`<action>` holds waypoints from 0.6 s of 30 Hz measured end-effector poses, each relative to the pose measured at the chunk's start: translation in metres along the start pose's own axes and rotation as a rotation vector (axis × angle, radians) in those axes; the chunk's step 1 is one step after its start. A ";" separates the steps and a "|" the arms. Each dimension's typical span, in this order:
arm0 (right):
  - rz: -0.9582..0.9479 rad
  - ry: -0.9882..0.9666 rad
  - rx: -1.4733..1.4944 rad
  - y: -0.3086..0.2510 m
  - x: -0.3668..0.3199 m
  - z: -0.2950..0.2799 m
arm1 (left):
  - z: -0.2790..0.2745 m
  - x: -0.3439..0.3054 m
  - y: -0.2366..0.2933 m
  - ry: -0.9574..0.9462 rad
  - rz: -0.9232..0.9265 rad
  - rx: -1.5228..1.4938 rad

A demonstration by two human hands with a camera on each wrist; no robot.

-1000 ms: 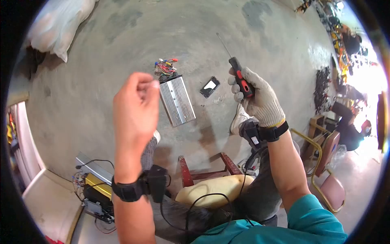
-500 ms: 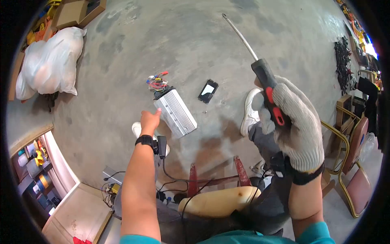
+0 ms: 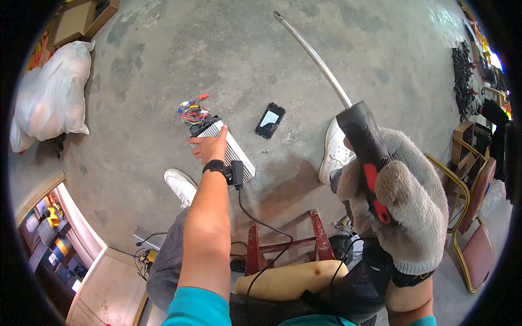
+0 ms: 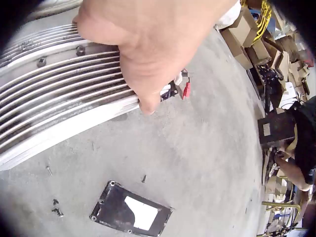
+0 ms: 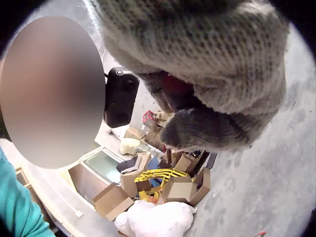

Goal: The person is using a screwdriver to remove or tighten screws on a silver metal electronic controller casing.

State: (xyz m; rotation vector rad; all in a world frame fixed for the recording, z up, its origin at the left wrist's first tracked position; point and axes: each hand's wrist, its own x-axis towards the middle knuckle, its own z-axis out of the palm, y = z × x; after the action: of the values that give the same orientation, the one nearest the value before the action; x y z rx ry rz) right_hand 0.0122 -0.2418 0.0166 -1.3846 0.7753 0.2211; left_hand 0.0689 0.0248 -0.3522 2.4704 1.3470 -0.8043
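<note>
A silver finned motor controller [image 3: 237,153] lies on the concrete floor, with coloured wires [image 3: 194,110] spilling from its far end. My bare left hand [image 3: 209,144] grips it across the ribs near the wired end. In the left wrist view the thumb [image 4: 149,102] reaches over one long edge; the other fingers are mostly hidden there. A red-and-black screwdriver [image 3: 363,133] is held in my gloved right hand [image 3: 416,201], raised close to the head camera, its shaft pointing up and away. Right of the controller lies a black cover plate [image 3: 270,120] with a white label.
Small screws [image 4: 144,178] lie around the plate. A wooden stool [image 3: 291,280] is beneath me, my white shoes [image 3: 180,185] either side of the controller. A stuffed white bag [image 3: 54,92] sits at far left, a chair [image 3: 478,250] at right. A cable trails from my left wrist.
My left hand has come down from mid-air onto the controller and now grips it. The right hand, keeping the screwdriver, has come nearer the head camera.
</note>
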 end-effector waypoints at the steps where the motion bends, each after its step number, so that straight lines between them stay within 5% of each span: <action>1: 0.015 0.014 -0.026 -0.001 -0.002 0.001 | 0.000 -0.002 -0.001 0.022 -0.001 -0.042; 5: 0.005 0.005 -0.098 -0.001 -0.001 -0.001 | -0.009 -0.008 -0.006 0.018 0.000 -0.113; 11: -0.034 -0.061 -0.123 0.007 -0.002 0.000 | -0.035 -0.036 -0.054 0.120 0.313 -0.534; 18: 0.086 -0.136 -0.003 0.003 -0.012 0.006 | -0.070 -0.061 -0.073 0.304 0.586 -0.671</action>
State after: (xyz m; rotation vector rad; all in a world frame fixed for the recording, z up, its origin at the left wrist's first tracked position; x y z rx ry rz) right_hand 0.0036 -0.2317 0.0218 -1.3261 0.7224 0.3802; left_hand 0.0079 0.0524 -0.2552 2.2568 0.7029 0.1475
